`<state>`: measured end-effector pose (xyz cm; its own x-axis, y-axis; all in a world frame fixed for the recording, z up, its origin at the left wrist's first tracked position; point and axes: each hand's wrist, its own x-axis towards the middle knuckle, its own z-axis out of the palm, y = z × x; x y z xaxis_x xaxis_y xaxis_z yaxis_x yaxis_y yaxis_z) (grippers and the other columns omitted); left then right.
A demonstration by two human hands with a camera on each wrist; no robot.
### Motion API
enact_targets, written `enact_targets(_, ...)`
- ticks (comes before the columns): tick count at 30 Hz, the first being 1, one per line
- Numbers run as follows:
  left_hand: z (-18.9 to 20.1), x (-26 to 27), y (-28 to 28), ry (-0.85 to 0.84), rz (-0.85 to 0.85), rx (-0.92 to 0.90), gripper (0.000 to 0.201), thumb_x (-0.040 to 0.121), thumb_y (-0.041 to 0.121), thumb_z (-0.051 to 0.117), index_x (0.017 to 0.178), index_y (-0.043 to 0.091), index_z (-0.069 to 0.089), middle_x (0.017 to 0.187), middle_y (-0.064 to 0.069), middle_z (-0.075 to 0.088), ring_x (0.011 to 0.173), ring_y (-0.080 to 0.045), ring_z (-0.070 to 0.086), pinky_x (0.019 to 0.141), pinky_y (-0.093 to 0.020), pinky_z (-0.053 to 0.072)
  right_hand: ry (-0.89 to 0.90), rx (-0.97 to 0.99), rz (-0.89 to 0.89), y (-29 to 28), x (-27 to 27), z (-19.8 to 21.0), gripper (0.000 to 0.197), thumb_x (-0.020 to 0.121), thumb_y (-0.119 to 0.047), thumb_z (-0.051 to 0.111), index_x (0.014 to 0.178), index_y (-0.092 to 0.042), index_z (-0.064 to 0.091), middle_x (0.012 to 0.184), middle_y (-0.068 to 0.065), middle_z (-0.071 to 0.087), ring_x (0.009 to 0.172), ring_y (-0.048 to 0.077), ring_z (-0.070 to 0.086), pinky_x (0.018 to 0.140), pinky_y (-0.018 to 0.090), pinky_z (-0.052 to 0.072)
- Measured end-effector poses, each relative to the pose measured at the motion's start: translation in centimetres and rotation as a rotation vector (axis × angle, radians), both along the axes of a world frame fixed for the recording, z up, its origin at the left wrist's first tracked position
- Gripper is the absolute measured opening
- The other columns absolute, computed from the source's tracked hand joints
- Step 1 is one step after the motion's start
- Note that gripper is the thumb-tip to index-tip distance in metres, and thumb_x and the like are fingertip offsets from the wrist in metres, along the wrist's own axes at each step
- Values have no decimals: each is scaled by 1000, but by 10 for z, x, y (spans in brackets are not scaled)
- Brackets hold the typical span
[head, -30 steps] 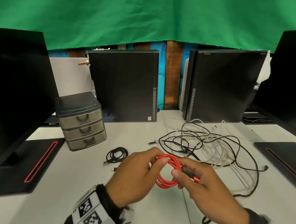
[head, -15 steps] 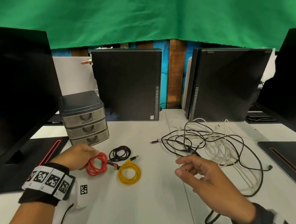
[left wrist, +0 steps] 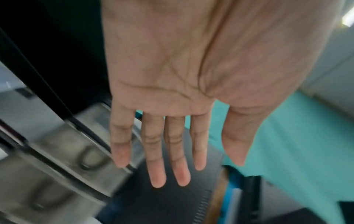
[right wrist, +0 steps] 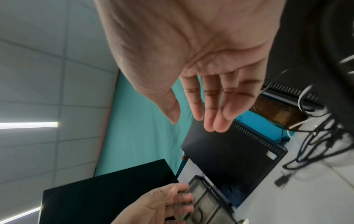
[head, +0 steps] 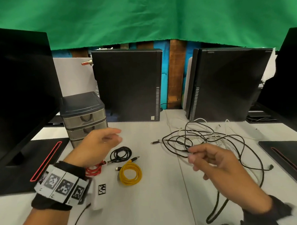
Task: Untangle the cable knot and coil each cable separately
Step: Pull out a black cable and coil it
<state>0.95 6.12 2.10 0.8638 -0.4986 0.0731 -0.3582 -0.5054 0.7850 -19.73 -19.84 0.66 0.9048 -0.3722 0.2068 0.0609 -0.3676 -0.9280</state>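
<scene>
The setting is a computer lab or IT workbench arranged as a recording set. Two black desktop computer cases (head: pixel 127 85) (head: pixel 230 83) stand upright at the far side of a white surface (head: pixel 159 208). Black monitors (head: pixel 16 97) (head: pixel 289 78) on flat bases occupy the left and right edges. A small grey three-drawer organiser (head: pixel 83 115) sits far left. A green backdrop cloth (head: pixel 137 16) hangs across the rear, with blue and wooden panels below it. The right wrist view shows a tiled ceiling with strip lighting (right wrist: pixel 28 125).
</scene>
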Motion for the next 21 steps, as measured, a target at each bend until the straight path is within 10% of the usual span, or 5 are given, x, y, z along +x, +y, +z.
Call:
enact_targets(6,7,-51,-94,60,-367,-40,25,94,32,64,119,31,67,104,11,72,91,-4,69,91,-28,53,-145,40,-154,-24,-9,22,9,90,-18,68,93,-23,75,82,4,74,70,14,69,59,32,51)
enact_targets(10,-4,-87,-148,157,-540,76,25,93,42,65,109,23,71,95,3,72,62,-6,59,62,-22,52,-235,63,-247,-40,-19,36,7,90,-18,67,91,-18,74,79,7,73,67,17,66,55,29,51)
enact_targets(14,-5,-136,-176,269,-820,265,47,84,62,65,119,31,65,106,6,72,75,-3,62,67,-23,53,-300,78,-328,-54,-27,44,7,91,-18,67,90,-15,73,76,8,72,65,17,65,55,29,51)
enact_targets(21,3,-140,-179,298,-843,194,34,97,25,62,127,9,61,85,-6,70,39,5,47,41,-9,38,-317,0,-350,-59,-29,45,7,91,-22,68,90,-17,72,74,6,72,63,14,65,52,21,51)
